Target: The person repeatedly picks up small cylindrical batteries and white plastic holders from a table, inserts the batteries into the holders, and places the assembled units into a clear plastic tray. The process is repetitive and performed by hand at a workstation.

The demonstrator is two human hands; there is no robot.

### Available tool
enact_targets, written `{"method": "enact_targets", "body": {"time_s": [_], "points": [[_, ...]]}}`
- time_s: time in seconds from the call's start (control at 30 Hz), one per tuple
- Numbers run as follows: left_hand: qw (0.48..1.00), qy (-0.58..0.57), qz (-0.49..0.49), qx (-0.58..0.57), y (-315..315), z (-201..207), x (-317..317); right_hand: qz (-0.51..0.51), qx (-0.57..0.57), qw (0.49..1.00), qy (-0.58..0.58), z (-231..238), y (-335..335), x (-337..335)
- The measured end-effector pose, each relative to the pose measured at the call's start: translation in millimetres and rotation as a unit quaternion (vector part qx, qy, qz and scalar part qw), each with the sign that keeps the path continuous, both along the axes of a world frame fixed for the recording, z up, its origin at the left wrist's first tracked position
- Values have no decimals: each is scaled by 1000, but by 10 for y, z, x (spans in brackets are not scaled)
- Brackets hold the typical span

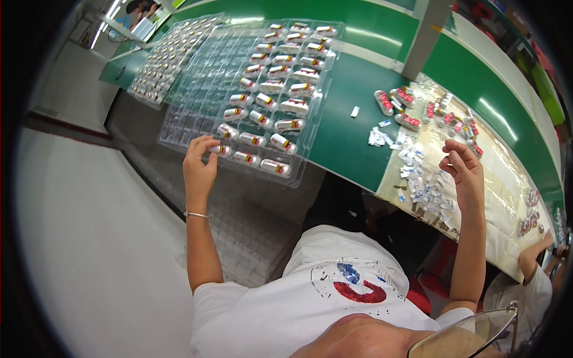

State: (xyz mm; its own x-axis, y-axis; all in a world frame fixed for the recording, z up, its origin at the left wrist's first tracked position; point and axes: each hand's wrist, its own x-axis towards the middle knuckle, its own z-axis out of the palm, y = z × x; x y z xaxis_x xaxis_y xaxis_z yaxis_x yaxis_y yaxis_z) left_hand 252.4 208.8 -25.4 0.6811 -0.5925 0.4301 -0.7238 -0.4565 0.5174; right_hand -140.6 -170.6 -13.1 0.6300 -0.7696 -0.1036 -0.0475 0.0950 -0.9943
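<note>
A clear plastic tray holds rows of small rounded packs, silvery-white with red, black and yellow labels. At its near left side, my left hand has its thumb and fingertips closed around the end of one such pack, lying in the row nearest me. My right hand hovers over the cream-coloured work surface at the right. Its fingers are loosely curled and apart, and nothing shows between them. Beneath and beside it lie many small white-and-blue paper slips. Several red-labelled packs are just beyond its fingertips.
Another filled tray sits farther left on the green table. More red-labelled packs lie beside an upright post. At the far right, another person's arm reaches near more packs.
</note>
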Motion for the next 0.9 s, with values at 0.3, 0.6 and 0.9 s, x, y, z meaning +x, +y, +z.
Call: {"method": "enact_targets", "body": {"time_s": [0.3,0.6,0.9], "points": [[989,-22,91,118,-122,68,-17,-146,-458,849,221,-194,-563,-262],[989,123,-44,-72,-787,281,-652,-143,-476,825,267,-472,-632,-495],[823,436,-357,-77,-2041,7,-1947,-154,-361,899,195,-231,-344,-518]]}}
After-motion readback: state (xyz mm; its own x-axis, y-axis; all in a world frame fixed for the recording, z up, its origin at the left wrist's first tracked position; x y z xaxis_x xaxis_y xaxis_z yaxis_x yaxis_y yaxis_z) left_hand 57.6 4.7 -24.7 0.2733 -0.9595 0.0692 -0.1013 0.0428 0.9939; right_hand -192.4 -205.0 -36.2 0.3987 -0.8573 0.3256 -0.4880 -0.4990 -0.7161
